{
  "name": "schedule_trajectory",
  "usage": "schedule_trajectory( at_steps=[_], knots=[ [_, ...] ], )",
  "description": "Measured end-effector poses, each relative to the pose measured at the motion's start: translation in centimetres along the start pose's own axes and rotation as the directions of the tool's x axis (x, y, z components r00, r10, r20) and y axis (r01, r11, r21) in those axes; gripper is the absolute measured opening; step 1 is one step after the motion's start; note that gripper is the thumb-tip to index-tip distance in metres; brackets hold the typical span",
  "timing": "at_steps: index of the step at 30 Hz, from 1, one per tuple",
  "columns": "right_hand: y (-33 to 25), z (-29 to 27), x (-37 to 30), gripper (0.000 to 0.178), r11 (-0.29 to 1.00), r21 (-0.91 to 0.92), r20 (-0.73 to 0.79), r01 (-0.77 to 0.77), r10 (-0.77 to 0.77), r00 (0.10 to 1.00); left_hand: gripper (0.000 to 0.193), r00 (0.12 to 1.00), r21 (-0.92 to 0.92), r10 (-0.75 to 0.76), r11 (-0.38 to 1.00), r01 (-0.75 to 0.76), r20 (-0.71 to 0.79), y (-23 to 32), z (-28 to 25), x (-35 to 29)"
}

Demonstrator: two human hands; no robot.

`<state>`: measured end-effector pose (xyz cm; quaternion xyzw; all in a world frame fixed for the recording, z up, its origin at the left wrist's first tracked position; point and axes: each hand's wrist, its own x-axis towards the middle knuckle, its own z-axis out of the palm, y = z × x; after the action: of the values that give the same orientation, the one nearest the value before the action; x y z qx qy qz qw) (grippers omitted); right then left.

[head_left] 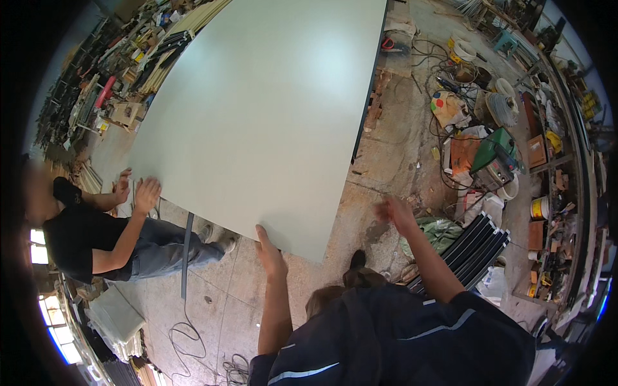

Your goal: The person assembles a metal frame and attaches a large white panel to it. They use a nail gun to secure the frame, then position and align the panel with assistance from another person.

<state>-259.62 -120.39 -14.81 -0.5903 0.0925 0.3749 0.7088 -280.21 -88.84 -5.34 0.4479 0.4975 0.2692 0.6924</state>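
A large, flat, pale sheet panel (pixel 257 128) stretches away from me, its near edge slanting down to the right. My left hand (pixel 271 256) is on that near edge, thumb on top, with its other fingers hidden underneath. To the right of the panel, my right hand (pixel 395 215) is in the air, apart from it and smeared by motion; I see nothing held in it. At the panel's left corner, a co-worker's hand (pixel 147 195) lies against the edge, and the co-worker's other hand (pixel 122 185) is raised close by.
A person in a dark shirt (pixel 84 231) stands at the left. Black bars (pixel 470 248) lie at my right, below a green machine (pixel 494 149), cables and buckets. A grey strip (pixel 187 257) hangs below the panel, and a cable (pixel 187 338) lies on the floor.
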Motion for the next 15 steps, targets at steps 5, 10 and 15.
schedule_trajectory(
  at_steps=[5, 10, 15],
  knots=[
    [-10.0, 9.7, 5.8, 0.051, 0.987, 0.034, -0.062, 0.158, -0.156, 0.986, 0.029, 0.572, 0.671, 0.746, 0.234, -0.703, 0.340, 3.5, -5.7, 0.8],
    [-13.4, 11.3, 11.9, 0.053, 0.980, -0.185, -0.369, 0.067, -0.132, 0.920, 0.015, 0.245, 0.425, 0.708, -0.087, -0.901, 0.662, 6.5, -3.0, 7.0],
    [-12.6, 15.6, 12.2, 0.057, 0.977, 0.133, -0.470, 0.169, -0.088, 0.878, 0.013, 0.268, 0.347, 0.671, 0.017, -0.938, 0.691, 7.7, -0.5, 8.1]
  ],
)
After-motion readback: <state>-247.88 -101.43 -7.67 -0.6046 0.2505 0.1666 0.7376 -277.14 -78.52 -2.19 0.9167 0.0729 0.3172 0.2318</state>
